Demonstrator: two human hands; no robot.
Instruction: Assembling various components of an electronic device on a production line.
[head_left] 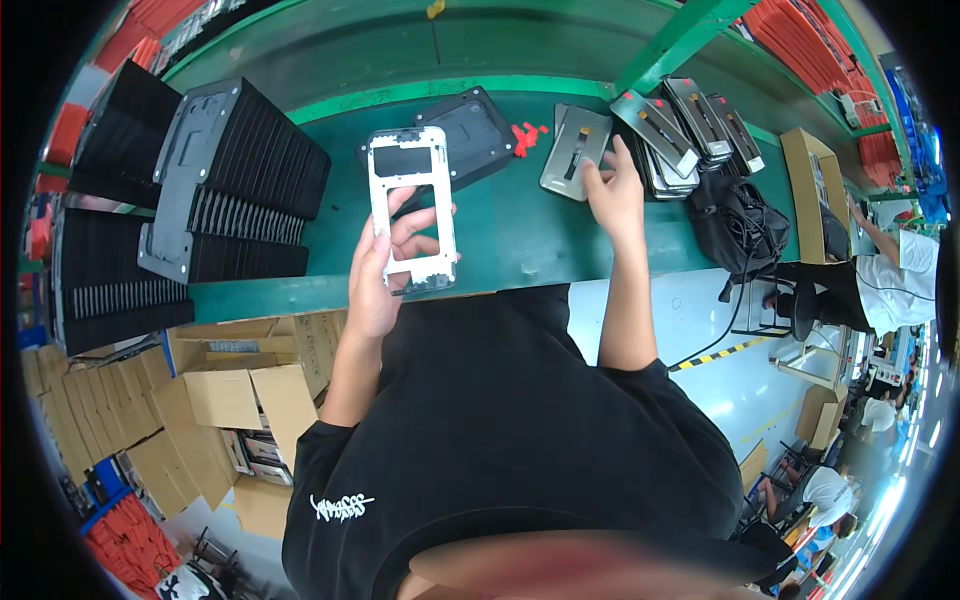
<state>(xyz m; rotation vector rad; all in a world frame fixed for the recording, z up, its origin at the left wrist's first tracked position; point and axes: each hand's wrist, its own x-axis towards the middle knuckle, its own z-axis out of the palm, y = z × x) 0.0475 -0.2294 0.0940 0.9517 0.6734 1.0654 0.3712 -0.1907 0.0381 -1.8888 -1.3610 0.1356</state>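
A silver-white phone middle frame with a large rectangular cut-out is upright in my left hand, whose fingers wrap behind it and show through the opening. My right hand is over the workbench, thumb and fingers apart, at the right edge of a grey phone-sized panel with a dark strip on it. I cannot tell whether the fingertips touch that panel. Beyond the frame lies a black plastic tray, partly hidden by it. Small red pieces lie between tray and panel.
Tall stacks of black trays fill the left of the green workbench. To the right are several more grey panels, a black bag and a cardboard box. Open cartons stand below left. Other people work at right.
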